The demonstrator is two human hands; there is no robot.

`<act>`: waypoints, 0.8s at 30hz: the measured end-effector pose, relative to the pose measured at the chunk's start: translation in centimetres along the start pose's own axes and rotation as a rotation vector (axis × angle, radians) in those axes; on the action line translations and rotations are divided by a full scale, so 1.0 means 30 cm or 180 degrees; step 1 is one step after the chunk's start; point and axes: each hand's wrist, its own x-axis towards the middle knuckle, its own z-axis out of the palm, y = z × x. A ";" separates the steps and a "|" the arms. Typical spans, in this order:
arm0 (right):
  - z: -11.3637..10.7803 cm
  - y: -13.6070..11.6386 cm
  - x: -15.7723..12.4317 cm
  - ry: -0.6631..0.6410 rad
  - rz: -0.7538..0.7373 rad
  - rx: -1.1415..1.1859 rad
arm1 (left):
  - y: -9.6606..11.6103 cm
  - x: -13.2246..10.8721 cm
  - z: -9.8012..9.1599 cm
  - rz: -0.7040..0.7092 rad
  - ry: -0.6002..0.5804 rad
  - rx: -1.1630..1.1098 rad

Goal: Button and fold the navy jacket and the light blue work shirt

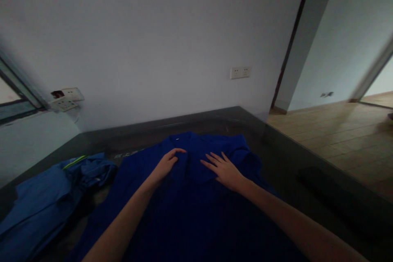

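A dark blue shirt (196, 208) lies spread on the dark table, its collar (181, 136) toward the wall and a small label inside the neck. My left hand (166, 164) is over the left side of the shirt's front, just below the collar, with the index finger stretched toward the front edge and the thumb apart from it. On the right side of the chest, my right hand (224, 170) rests flat with its fingers spread. Neither hand grips the fabric. The lower part of the shirt is very dark.
A lighter blue garment (46, 200) with a yellow-green stripe lies in a heap at the left. On the right of the table (264, 139) is a long black object (334, 196), too dark to make out. Wall sockets (241, 72) sit above the table's far edge.
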 end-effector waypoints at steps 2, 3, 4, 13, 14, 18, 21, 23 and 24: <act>-0.040 0.047 -0.023 -0.0029 0.0058 -0.0003 | 0.022 -0.020 -0.059 -0.0239 0.0314 -0.0185; -0.060 0.078 -0.041 -0.0016 0.0164 0.0022 | 0.033 -0.031 -0.088 -0.0296 0.0485 -0.0259; -0.077 0.111 -0.064 0.0044 0.0332 0.0036 | 0.043 -0.042 -0.116 -0.0302 0.0660 -0.0314; -0.100 0.276 -0.276 0.0868 0.1890 0.0194 | 0.145 -0.124 -0.244 -0.0001 0.0985 -0.0121; -0.101 0.271 -0.283 0.0859 0.1838 0.0230 | 0.159 -0.137 -0.258 -0.0001 0.1025 -0.0135; -0.106 0.231 -0.292 0.0994 0.1665 0.0193 | 0.189 -0.200 -0.332 -0.0046 0.1229 -0.0222; -0.088 0.213 -0.293 0.0982 0.1838 0.0437 | 0.138 -0.245 -0.387 -0.0332 0.1326 -0.0266; -0.067 0.214 -0.293 0.0761 0.1928 0.0553 | 0.064 -0.270 -0.415 -0.0623 0.1303 -0.0245; -0.058 0.217 -0.294 0.0634 0.1944 0.0556 | 0.018 -0.281 -0.426 -0.0724 0.1275 -0.0204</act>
